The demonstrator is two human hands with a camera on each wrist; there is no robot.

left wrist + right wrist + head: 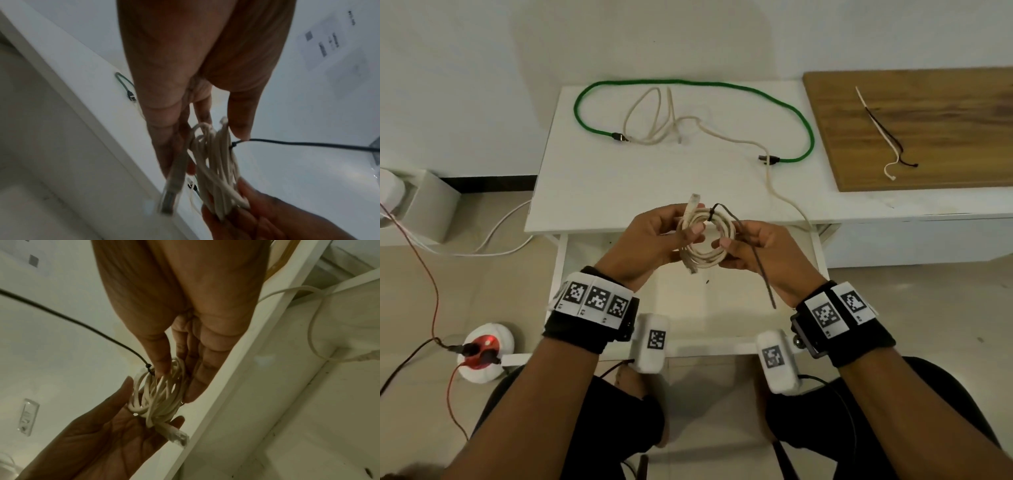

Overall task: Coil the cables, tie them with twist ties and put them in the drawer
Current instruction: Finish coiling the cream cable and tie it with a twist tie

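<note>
A beige cable coil (pixel 705 240) is held over the open white drawer (pixel 705 322). My left hand (pixel 688 230) grips its left side, with one plug (pixel 693 202) sticking up. My right hand (pixel 729 236) pinches the right side. A dark twist tie (pixel 756 263) is knotted round the top of the coil, and its long tail hangs past my right palm. The left wrist view shows the coil (pixel 216 155), the tie (pixel 308 143) and my left hand (pixel 207 134). In the right wrist view my right hand (pixel 179 376) has its thumb by the tie knot on the coil (pixel 158 397).
On the white table (pixel 619 178) lie a green cable (pixel 688 82) and a loose beige cable (pixel 654 116), one end of which trails over the front edge into the drawer. A wooden board (pixel 928 113) at the right carries a white twist tie (pixel 876 123) and a black one (pixel 887 132). Cords and a power hub (pixel 482 353) sit on the floor at the left.
</note>
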